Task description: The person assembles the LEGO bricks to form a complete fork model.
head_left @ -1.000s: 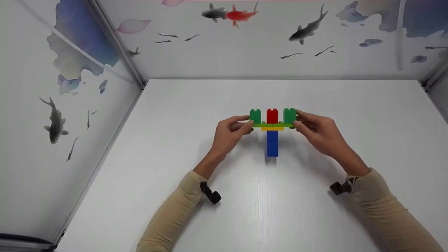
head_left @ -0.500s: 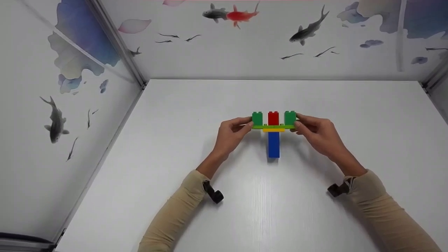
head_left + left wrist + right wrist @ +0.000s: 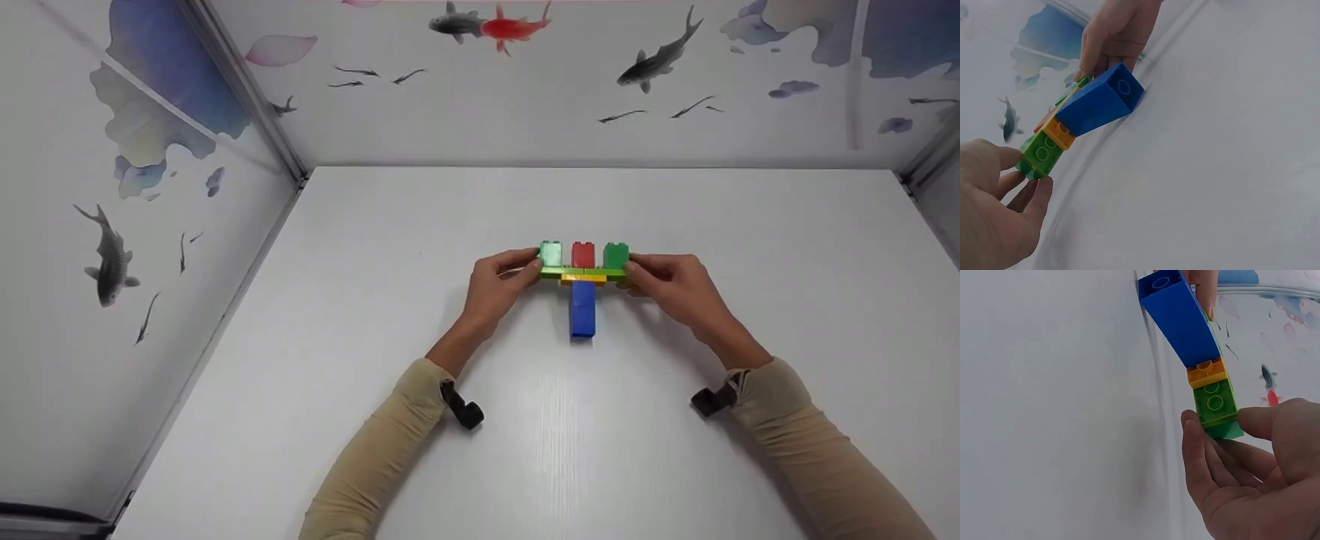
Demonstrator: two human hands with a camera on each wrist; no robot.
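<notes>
A toy building-brick model hangs between both hands in the head view. Its lower stem is of stacked blue bricks [image 3: 583,309], with a yellow brick [image 3: 583,280] above. Across that runs a light green bar [image 3: 592,272] bearing a left green brick [image 3: 551,254], a red brick [image 3: 583,255] and a right green brick [image 3: 616,256]. My left hand [image 3: 495,289] pinches the bar's left end, my right hand [image 3: 675,289] its right end. Both wrist views show the hollow underside of the blue stem [image 3: 1098,104], raised off the table. My fingers partly hide the bar's ends.
The white table [image 3: 510,450] lies below the hands. A printed back wall [image 3: 525,112] and left wall [image 3: 60,360] with fish pictures bound it. Black wrist cameras [image 3: 463,405] sit at the sleeve cuffs.
The model has come down slightly in the head view and tilted, so light now glares off its left green and red bricks. My right hand has shifted a little left; both grips stay.
</notes>
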